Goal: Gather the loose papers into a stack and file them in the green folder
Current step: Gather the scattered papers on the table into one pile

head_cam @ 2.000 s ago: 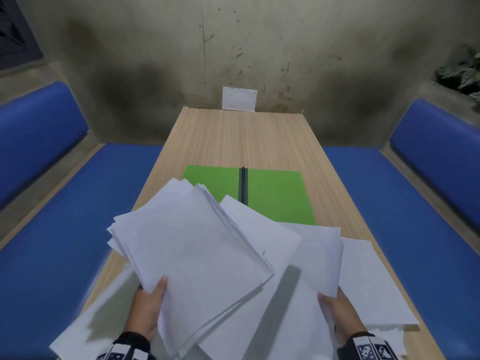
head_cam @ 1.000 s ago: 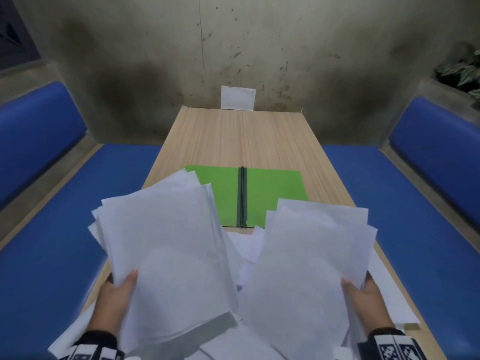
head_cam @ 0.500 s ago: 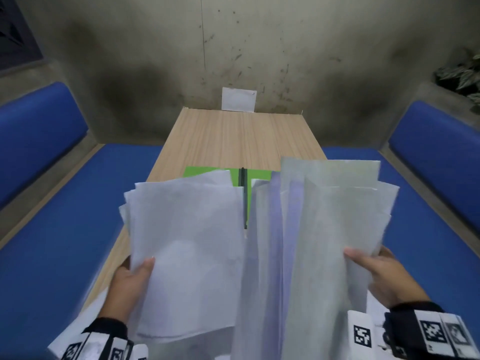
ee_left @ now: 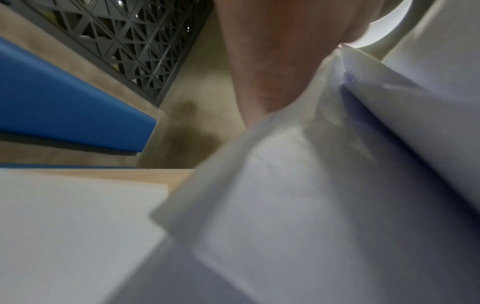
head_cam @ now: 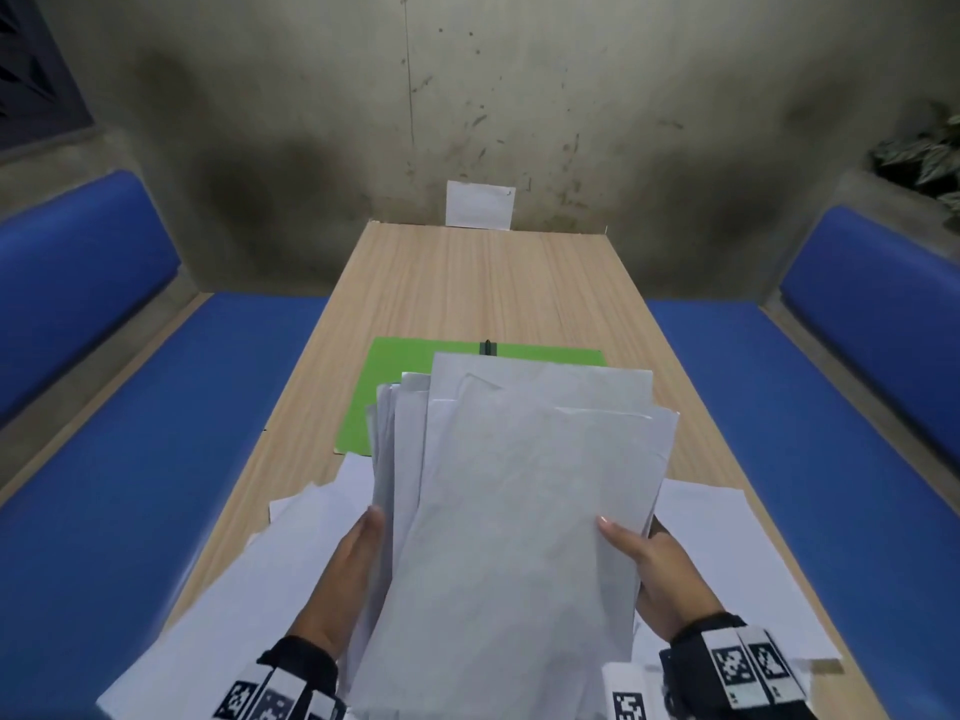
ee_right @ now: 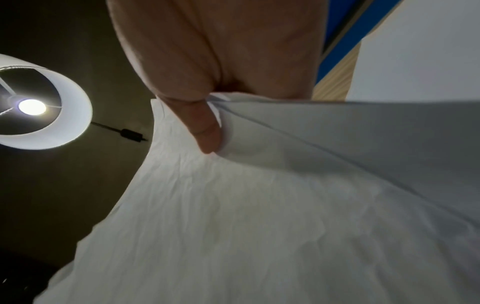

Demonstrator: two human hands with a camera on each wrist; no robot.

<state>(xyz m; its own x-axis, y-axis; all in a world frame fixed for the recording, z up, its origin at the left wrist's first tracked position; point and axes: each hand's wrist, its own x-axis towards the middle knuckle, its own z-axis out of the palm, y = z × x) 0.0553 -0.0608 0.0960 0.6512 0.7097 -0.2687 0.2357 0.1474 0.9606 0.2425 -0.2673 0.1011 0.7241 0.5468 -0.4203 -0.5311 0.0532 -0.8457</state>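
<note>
Both hands hold one uneven stack of white papers [head_cam: 524, 491] above the near end of the wooden table [head_cam: 488, 283]. My left hand [head_cam: 358, 558] grips its left edge, and my right hand [head_cam: 644, 558] grips the right edge with the thumb on top. In the right wrist view the thumb [ee_right: 205, 131] pinches the sheets [ee_right: 259, 205]. The left wrist view shows blurred sheets [ee_left: 324, 185] against my hand [ee_left: 270, 61]. The open green folder [head_cam: 384, 397] lies flat behind the stack, mostly hidden by it. More loose sheets [head_cam: 727, 553] lie on the table under my hands.
Blue padded benches [head_cam: 156, 459] run along both sides of the table. A small white card [head_cam: 480, 205] leans on the wall at the far end. The far half of the table is bare wood. A lit lamp [ee_right: 33, 107] hangs overhead.
The two separate bundles, one in each hand, have come together into a single stack held between both hands. The right hand's bundle swung left onto the left one.
</note>
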